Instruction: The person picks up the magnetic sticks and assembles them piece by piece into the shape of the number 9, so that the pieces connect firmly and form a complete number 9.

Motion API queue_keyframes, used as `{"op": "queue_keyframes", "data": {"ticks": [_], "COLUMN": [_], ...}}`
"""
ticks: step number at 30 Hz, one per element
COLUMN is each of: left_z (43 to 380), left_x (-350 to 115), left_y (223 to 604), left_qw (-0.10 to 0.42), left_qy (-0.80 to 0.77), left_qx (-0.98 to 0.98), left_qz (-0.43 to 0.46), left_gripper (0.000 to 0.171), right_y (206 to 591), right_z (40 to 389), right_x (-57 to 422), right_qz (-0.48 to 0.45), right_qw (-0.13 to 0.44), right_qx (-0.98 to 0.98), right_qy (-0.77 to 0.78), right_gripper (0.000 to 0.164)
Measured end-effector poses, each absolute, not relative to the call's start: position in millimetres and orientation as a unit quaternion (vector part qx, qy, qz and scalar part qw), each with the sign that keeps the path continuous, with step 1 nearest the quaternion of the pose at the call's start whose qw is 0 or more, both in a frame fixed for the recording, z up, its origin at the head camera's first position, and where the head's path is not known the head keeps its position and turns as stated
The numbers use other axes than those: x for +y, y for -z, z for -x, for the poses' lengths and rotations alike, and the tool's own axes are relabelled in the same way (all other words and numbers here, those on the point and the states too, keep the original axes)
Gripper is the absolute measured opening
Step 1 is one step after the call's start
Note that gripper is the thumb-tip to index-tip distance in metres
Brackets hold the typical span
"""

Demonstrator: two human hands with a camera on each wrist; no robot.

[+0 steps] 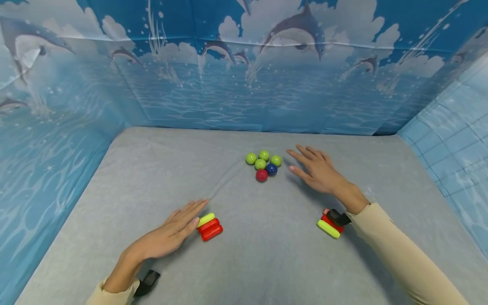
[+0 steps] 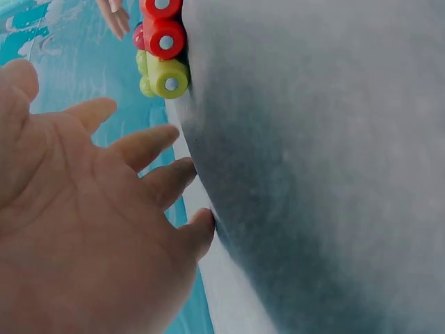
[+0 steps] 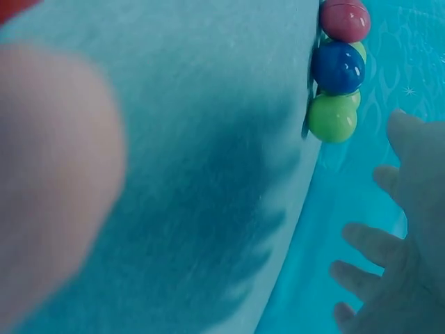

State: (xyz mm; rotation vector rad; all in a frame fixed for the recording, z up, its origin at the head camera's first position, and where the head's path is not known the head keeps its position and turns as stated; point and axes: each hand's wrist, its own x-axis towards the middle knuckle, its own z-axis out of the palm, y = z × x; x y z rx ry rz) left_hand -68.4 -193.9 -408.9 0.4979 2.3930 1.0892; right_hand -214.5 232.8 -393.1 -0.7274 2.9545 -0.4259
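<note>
My left hand (image 1: 167, 232) hovers over the sheet with fingers straight, its thumb overlapping the near end of a yellow cylinder (image 1: 206, 218) in the head view. Two red cylinders (image 1: 211, 230) lie against that one, their round ends with pale centres visible in the left wrist view. Farther off, my right hand (image 1: 319, 173) is held above the surface, fingers spread and nothing in its grasp. Left of its fingertips sits a cluster of balls: several green balls (image 1: 260, 164), a blue ball (image 1: 271, 169) and a red ball (image 1: 262, 175).
Beneath my right wrist lie another yellow cylinder (image 1: 328, 229) and a red piece (image 1: 331, 220), partly hidden by the black wrist strap (image 1: 338, 217). Grey cloth (image 1: 267, 262) covers the surface. Blue dolphin-print curtains (image 1: 228, 106) close off the back and sides.
</note>
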Motion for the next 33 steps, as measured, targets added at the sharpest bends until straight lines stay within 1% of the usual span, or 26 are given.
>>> {"op": "queue_keyframes", "data": {"ticks": [8, 16, 23, 27, 33], "left_z": [71.3, 72.4, 72.5, 73.6, 76.0], "left_x": [-200.6, -206.2, -209.0, -209.2, -209.1], "left_y": [410.5, 413.4, 414.5, 414.2, 413.9], "left_qw": [0.263, 0.273, 0.283, 0.279, 0.275], "left_qy": [-0.421, -0.434, -0.434, -0.436, -0.437], "left_qx": [0.849, 0.839, 0.835, 0.834, 0.833], "left_qz": [-0.181, -0.182, -0.187, -0.191, -0.199], "left_gripper": [0.056, 0.057, 0.058, 0.059, 0.058], "right_y": [394.2, 392.2, 396.3, 398.3, 401.2], "right_z": [222.0, 231.8, 242.5, 247.5, 253.0], "right_x": [224.8, 217.5, 214.3, 214.3, 214.2], "right_qz": [0.243, 0.262, 0.288, 0.301, 0.293], "right_qw": [0.041, 0.048, 0.090, 0.109, 0.129], "right_qx": [0.957, 0.949, 0.928, 0.912, 0.904], "right_qy": [0.154, 0.169, 0.219, 0.254, 0.284], "right_gripper": [0.060, 0.058, 0.056, 0.054, 0.051]}}
